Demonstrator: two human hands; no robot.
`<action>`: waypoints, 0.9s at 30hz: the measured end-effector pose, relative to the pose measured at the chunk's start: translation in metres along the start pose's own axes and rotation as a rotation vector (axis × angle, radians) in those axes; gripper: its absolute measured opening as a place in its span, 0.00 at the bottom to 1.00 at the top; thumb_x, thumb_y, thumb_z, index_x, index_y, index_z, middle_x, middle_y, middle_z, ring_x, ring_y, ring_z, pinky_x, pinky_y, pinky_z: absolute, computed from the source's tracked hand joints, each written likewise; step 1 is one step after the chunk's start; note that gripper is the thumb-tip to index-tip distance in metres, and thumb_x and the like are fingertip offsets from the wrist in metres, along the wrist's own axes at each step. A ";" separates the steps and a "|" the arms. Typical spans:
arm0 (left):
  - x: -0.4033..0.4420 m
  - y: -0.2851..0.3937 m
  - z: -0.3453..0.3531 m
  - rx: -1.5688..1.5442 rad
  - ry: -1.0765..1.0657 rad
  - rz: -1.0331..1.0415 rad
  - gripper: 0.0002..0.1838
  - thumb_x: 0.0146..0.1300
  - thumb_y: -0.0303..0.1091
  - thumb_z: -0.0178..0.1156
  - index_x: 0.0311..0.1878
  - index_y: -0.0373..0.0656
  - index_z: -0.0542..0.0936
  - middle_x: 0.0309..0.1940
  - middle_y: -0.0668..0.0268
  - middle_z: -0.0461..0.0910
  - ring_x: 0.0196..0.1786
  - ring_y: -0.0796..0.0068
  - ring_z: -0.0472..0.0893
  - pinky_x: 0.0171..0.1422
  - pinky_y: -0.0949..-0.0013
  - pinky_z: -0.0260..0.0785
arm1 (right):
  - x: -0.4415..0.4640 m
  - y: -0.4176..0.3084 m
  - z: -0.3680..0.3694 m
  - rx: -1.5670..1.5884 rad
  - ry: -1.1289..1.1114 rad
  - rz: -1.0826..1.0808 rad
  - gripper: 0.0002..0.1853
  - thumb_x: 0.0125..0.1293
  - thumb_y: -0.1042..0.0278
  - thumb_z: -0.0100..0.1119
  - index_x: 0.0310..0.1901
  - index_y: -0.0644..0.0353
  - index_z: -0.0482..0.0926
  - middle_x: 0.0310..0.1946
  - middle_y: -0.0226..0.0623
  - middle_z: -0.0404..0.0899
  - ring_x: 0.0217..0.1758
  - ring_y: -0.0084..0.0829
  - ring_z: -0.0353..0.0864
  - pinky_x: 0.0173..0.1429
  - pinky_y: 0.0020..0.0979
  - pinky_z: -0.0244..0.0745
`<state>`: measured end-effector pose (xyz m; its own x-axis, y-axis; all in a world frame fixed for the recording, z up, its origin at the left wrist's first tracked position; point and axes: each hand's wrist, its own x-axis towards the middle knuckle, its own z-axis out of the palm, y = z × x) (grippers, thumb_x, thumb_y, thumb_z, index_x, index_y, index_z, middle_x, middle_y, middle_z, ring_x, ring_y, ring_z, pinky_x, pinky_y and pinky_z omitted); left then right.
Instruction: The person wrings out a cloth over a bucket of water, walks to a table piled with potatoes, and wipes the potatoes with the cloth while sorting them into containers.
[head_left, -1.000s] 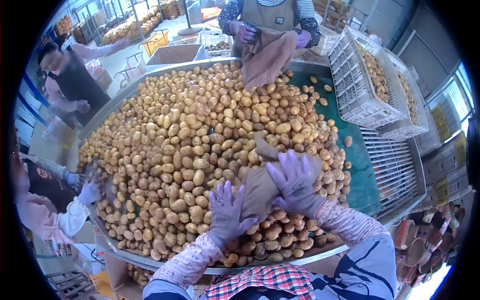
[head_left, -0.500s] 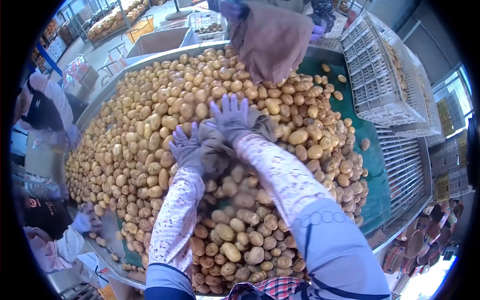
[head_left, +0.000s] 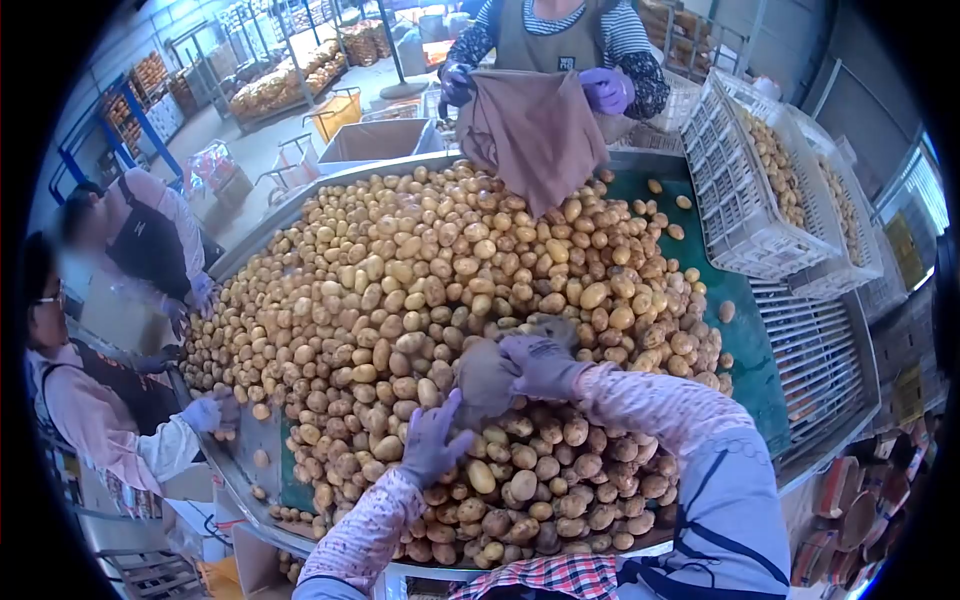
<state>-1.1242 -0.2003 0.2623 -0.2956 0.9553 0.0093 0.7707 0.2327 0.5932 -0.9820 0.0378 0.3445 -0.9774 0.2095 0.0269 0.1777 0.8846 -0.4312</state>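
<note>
A broad heap of potatoes (head_left: pixel 370 290) covers the sorting table. My right hand (head_left: pixel 545 366), in a purple-grey glove, grips a grey-brown cloth (head_left: pixel 486 380) bunched up on the potatoes; part of the cloth shows beyond the knuckles. My left hand (head_left: pixel 434 442), gloved alike, is just left of the cloth with thumb and fingers apart, low over the potatoes and holding nothing. Whether its fingertips touch the cloth is hard to make out.
Across the table a co-worker holds up a brown cloth (head_left: pixel 535 135) in both gloved hands. Two more people stand at the left edge, hands at the potatoes. White crates (head_left: pixel 750 180) of potatoes stand at the right, above a slatted metal grate (head_left: pixel 815 350) and green table surface (head_left: pixel 745 330).
Both my hands have drawn back toward me. The right now grips the cloth, which has moved nearer; the left has come off it. The view has tilted up, showing more of the co-workers.
</note>
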 end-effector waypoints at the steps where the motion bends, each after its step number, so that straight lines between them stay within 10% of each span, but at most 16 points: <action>1: -0.006 0.003 0.003 -0.043 0.123 0.045 0.52 0.55 0.45 0.71 0.77 0.38 0.54 0.67 0.48 0.69 0.63 0.45 0.73 0.71 0.51 0.59 | -0.002 0.001 -0.010 0.205 -0.045 0.096 0.20 0.54 0.59 0.70 0.44 0.58 0.76 0.41 0.44 0.79 0.45 0.44 0.80 0.51 0.40 0.73; 5: 0.037 0.020 -0.009 -0.190 0.351 -0.022 0.61 0.49 0.44 0.75 0.78 0.35 0.47 0.68 0.44 0.66 0.65 0.47 0.70 0.72 0.52 0.58 | 0.024 -0.032 -0.065 0.528 0.045 0.137 0.22 0.49 0.66 0.75 0.45 0.60 0.77 0.39 0.43 0.79 0.40 0.43 0.80 0.49 0.37 0.75; 10: 0.100 -0.012 -0.028 -1.070 0.378 -0.175 0.31 0.57 0.27 0.63 0.66 0.33 0.72 0.55 0.51 0.79 0.54 0.62 0.79 0.61 0.62 0.71 | 0.083 -0.044 -0.096 0.255 0.631 -0.236 0.19 0.53 0.69 0.65 0.48 0.56 0.77 0.42 0.40 0.76 0.49 0.35 0.77 0.53 0.40 0.71; 13: 0.129 -0.034 -0.085 -0.662 0.669 -0.059 0.31 0.61 0.32 0.61 0.69 0.39 0.71 0.60 0.51 0.76 0.61 0.60 0.76 0.65 0.56 0.68 | 0.126 -0.030 -0.065 -0.071 0.613 -0.066 0.27 0.59 0.61 0.62 0.62 0.52 0.74 0.61 0.45 0.71 0.69 0.43 0.66 0.69 0.52 0.61; 16: 0.151 -0.077 -0.080 0.345 0.542 -0.197 0.38 0.62 0.45 0.61 0.75 0.49 0.63 0.71 0.49 0.64 0.74 0.49 0.62 0.74 0.44 0.56 | 0.178 0.013 0.052 -0.289 0.428 0.073 0.36 0.65 0.52 0.54 0.75 0.47 0.61 0.77 0.45 0.53 0.81 0.49 0.46 0.78 0.64 0.41; 19: 0.174 -0.108 -0.043 0.523 0.243 -0.398 0.44 0.62 0.57 0.59 0.79 0.58 0.56 0.77 0.48 0.53 0.78 0.38 0.49 0.78 0.36 0.43 | 0.220 0.028 0.097 -0.274 0.005 0.247 0.38 0.69 0.46 0.47 0.78 0.44 0.53 0.80 0.45 0.45 0.84 0.49 0.36 0.78 0.68 0.30; 23: 0.216 -0.127 -0.070 0.337 0.193 -0.444 0.44 0.61 0.59 0.61 0.78 0.65 0.57 0.78 0.48 0.53 0.79 0.41 0.52 0.79 0.41 0.46 | 0.262 0.052 0.102 -0.362 0.159 0.204 0.37 0.67 0.45 0.51 0.76 0.44 0.59 0.78 0.46 0.51 0.82 0.53 0.43 0.77 0.71 0.30; 27: 0.186 -0.133 -0.050 0.347 0.278 -0.290 0.40 0.59 0.52 0.65 0.75 0.65 0.63 0.76 0.48 0.56 0.75 0.42 0.59 0.78 0.45 0.50 | 0.233 0.044 0.131 -0.288 0.357 0.239 0.27 0.62 0.53 0.53 0.64 0.45 0.72 0.60 0.43 0.70 0.66 0.46 0.66 0.68 0.60 0.56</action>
<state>-1.3102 -0.0626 0.2251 -0.6269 0.7689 0.1257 0.7624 0.5722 0.3023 -1.2173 0.0713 0.2132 -0.8149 0.5041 0.2861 0.4643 0.8632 -0.1985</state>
